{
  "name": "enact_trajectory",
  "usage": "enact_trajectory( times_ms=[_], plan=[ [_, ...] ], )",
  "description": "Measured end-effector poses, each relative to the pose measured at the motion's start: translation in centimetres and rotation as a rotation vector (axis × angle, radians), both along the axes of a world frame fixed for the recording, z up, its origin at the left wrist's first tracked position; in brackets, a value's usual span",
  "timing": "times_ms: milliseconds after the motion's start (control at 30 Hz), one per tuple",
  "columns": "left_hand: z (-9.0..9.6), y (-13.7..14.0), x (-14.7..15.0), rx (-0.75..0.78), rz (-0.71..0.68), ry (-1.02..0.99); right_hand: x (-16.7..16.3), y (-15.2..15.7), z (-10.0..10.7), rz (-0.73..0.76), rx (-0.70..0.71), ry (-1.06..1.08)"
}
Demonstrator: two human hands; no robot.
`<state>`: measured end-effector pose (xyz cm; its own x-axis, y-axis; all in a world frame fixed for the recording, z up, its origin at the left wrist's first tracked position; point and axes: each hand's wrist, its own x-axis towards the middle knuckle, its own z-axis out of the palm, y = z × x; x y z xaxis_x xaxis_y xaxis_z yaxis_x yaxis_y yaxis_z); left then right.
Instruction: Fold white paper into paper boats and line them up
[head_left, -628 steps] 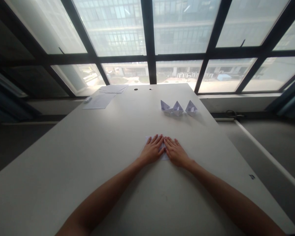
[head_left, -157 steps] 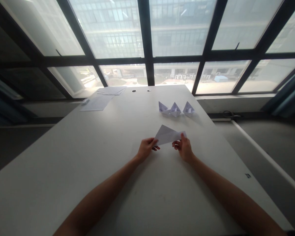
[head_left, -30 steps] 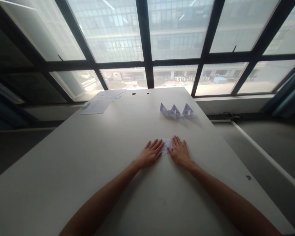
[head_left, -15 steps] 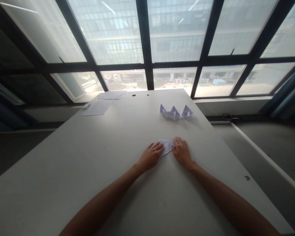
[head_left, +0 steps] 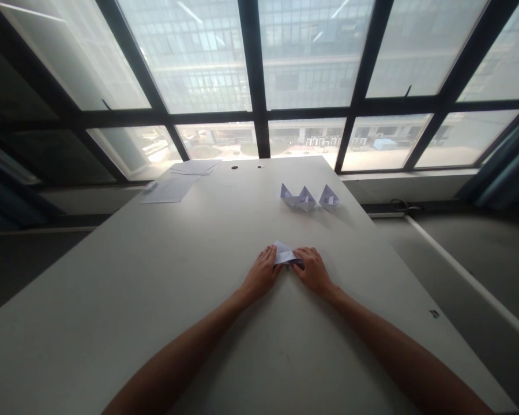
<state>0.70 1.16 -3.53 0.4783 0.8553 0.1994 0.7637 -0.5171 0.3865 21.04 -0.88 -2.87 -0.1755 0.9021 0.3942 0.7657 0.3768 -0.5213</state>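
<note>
A small piece of folded white paper [head_left: 284, 255] lies between my two hands on the white table [head_left: 207, 248], with a raised flap along its near side. My left hand [head_left: 263, 268] grips its left edge, fingers on top and thumb at the near side. My right hand [head_left: 313, 268] is closed on the right end, thumb and fingers pinching the flap. The hands partly cover both ends of the paper. Beyond them stand folded paper boats: a left one [head_left: 298, 199] with two points and a right one [head_left: 328, 196].
Flat white paper sheets [head_left: 168, 189] lie at the table's far left corner, some fanned out. Two cable holes, one of them dark [head_left: 234, 168], are near the far edge. A small dark mark [head_left: 434, 314] is by the right edge. Large windows stand behind the table.
The paper has been turned and its near flap lifted. My right hand has shifted left and nearer, going from pressing flat to pinching; my left hand has moved slightly left.
</note>
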Motion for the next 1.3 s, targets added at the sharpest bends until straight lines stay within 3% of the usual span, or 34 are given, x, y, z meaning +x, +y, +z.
enact_trajectory(
  times_ms=[300,433,567,767,1000,1167,1300],
  plan=[
    [0.2,0.1,0.1,0.034,-0.016,-0.063,-0.2,0.5,0.1,0.047,0.067,0.45],
    [0.4,0.1,0.2,0.009,-0.01,-0.062,-0.4,0.8,-0.3,-0.025,0.018,0.696],
    [0.1,0.2,0.2,-0.005,-0.003,-0.069,-0.2,1.2,-0.9,-0.111,-0.042,0.784],
    [0.6,0.2,0.3,-0.053,0.042,-0.241,-0.2,1.3,-0.9,-0.09,-0.037,0.755],
    [2.2,-0.5,0.8,-0.255,0.127,-0.72,-0.4,1.0,-0.4,-0.022,-0.07,0.693],
    [1.9,-0.1,1.4,-0.562,0.142,-1.119,-0.7,0.1,0.0,0.145,0.027,0.345],
    [2.0,0.5,1.1,-0.856,0.1,-1.382,-0.6,-0.2,0.0,0.162,0.01,0.117]
  ],
)
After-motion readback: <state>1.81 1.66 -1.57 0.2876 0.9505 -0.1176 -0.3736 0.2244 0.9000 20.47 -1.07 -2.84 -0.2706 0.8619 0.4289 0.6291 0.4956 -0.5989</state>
